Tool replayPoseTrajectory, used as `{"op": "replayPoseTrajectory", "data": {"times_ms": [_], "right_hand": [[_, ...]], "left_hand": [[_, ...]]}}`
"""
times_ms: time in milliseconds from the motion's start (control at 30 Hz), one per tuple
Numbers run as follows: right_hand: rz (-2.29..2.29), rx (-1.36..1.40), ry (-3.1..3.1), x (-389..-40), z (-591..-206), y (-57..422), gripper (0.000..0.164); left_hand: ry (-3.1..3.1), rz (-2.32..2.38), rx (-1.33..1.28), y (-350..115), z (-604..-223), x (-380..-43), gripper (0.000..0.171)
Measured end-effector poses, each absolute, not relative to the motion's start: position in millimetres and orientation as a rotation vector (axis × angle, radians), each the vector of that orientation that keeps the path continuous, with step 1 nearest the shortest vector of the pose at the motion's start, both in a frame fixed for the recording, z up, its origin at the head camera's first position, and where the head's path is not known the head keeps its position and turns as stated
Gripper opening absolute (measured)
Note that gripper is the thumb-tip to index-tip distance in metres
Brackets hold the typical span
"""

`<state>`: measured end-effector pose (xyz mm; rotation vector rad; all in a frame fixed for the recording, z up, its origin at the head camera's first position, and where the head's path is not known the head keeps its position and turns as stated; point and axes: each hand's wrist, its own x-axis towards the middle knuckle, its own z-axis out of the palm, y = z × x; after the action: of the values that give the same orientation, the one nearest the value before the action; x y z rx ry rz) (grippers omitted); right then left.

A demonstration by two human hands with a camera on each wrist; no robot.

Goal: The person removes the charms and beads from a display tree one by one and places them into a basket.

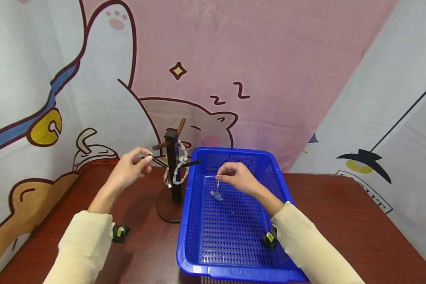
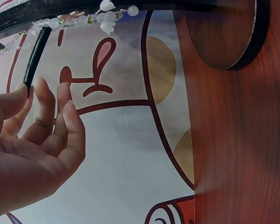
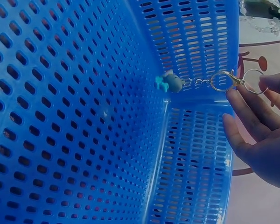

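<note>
My left hand [image 1: 129, 169] pinches the end of a thin dark peg [image 2: 36, 59] between thumb and forefinger, its other fingers loosely bent. That peg juts from the left of a dark wooden stand [image 1: 171, 157] with a round base. Pale beaded bracelets [image 1: 178, 180] hang on the stand's other pegs. Inside the outline of a blue plastic basket [image 1: 185, 232], my right hand [image 1: 238, 177] pinches the metal ring of a keychain [image 3: 175, 83]. The keychain dangles above the basket floor, with a grey figure and a light-blue piece at its lower end.
The basket stands on a reddish-brown table [image 1: 326, 213], close to the stand's right side. Behind the table hangs a cloth [image 1: 269, 59] printed with cartoon animals. Another short peg [image 1: 191, 163] points toward the basket's left rim.
</note>
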<state>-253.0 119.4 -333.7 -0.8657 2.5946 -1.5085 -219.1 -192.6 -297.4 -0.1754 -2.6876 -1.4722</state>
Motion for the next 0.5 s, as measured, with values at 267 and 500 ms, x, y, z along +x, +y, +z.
{"op": "replayPoseTrajectory", "data": {"times_ms": [267, 500], "right_hand": [[-1.509, -0.887, 2.588, -236, -314, 115, 0.008], [-1.546, -0.931, 2.548, -250, -329, 120, 0.011]], "left_hand": [[-2.691, -1.463, -0.165, -192, -298, -220, 0.023], [-2.695, -1.463, -0.166, -193, -299, -221, 0.023]]}}
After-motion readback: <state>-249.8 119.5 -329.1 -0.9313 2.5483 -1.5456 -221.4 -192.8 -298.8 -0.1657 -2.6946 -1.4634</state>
